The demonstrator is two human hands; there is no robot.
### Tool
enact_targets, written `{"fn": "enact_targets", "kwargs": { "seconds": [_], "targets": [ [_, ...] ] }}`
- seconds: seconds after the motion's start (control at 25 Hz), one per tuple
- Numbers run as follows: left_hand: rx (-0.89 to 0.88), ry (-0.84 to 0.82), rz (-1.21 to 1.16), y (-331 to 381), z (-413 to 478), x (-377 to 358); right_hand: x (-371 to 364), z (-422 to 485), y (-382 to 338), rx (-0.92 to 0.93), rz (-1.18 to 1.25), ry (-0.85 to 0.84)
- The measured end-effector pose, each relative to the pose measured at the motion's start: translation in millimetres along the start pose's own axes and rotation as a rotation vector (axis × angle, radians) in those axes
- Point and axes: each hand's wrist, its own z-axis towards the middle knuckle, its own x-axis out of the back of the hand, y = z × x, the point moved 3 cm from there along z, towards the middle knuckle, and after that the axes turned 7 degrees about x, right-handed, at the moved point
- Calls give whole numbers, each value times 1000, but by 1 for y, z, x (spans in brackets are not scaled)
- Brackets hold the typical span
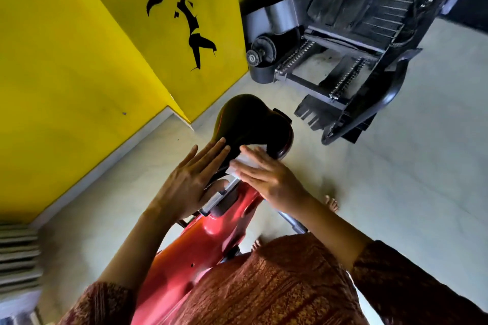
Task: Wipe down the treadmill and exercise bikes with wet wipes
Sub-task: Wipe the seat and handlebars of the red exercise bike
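A red exercise bike (184, 253) runs up the middle of the view, ending in a dark saddle (250, 121). My right hand (266, 174) lies flat, fingers straight, pressing a white wet wipe (248, 161) against the near part of the saddle. My left hand (190, 179) rests with straight fingers on the saddle's left side and the seat post clamp (219, 192) below it. Part of the wipe is hidden under my right fingers.
A yellow wall (79, 74) with a black painted figure stands close on the left. A dark stepped gym machine (351, 42) with chains and a wheel sits on the pale floor (396, 179) at the upper right. My bare toes show beside the bike.
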Motion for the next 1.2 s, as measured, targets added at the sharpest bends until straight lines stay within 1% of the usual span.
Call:
{"fn": "enact_targets", "kwargs": {
  "seconds": [0.08, 0.12, 0.16, 0.24, 0.32, 0.36, 0.44, 0.52, 0.56, 0.6, 0.64, 0.72, 0.76, 0.8, 0.84, 0.88, 0.92, 1.0, 1.04, 1.16, 1.2],
  "targets": [
    [7, -10, 55, 1, 8, -1, -2, 13, 3, 100, -25, -24],
    [14, -5, 77, 0, 8, -2, 1, 7, 10, 109, -45, -19],
    [20, 0, 89, -1, 7, -3, 5, -6, 18, 85, -59, 3],
    [17, -8, 91, -2, 1, -5, 13, -36, 29, -42, -85, 91],
    [17, -26, 66, -1, 2, -7, 9, -42, 25, -158, -118, 174],
    [24, -32, 50, -1, 6, -7, 2, -34, 19, -154, -105, 177],
    [21, -48, 22, -2, 15, -7, -6, -9, 6, -43, -46, 109],
    [17, -67, -10, -2, 21, -7, 0, -5, 12, 58, -33, 31],
    [17, -78, -28, -3, 23, -7, 5, -13, 18, 70, -36, 30],
    [19, -88, -44, -3, 25, -7, 10, -24, 24, 29, -38, 63],
    [16, -96, -55, -3, 28, -6, 13, -36, 29, -66, -40, 123],
    [12, -105, -83, -2, 35, -6, 18, -50, 33, -380, -20, 295],
    [8, -105, -104, -1, 41, -6, 20, -48, 36, -556, 57, 384],
    [7, -104, -124, 0, 47, -6, 22, -38, 39, -722, 194, 456],
    [8, -102, -137, 2, 55, -6, 24, -22, 45, -850, 366, 493],
    [11, -95, -140, 3, 62, -5, 27, -5, 54, -926, 507, 483],
    [13, -85, -136, 5, 70, -5, 29, 8, 63, -967, 563, 419],
    [7, -83, -120, 8, 86, -6, 37, 19, 76, -996, 494, 242],
    [9, -89, -111, 8, 91, -6, 40, 13, 78, -1039, 466, 191],
    [8, -101, -103, 5, 95, -8, 53, -16, 74, -1250, 538, 103],
    [0, -94, -107, 5, 96, -9, 51, -16, 75, -1274, 531, 71]
  ]
}}
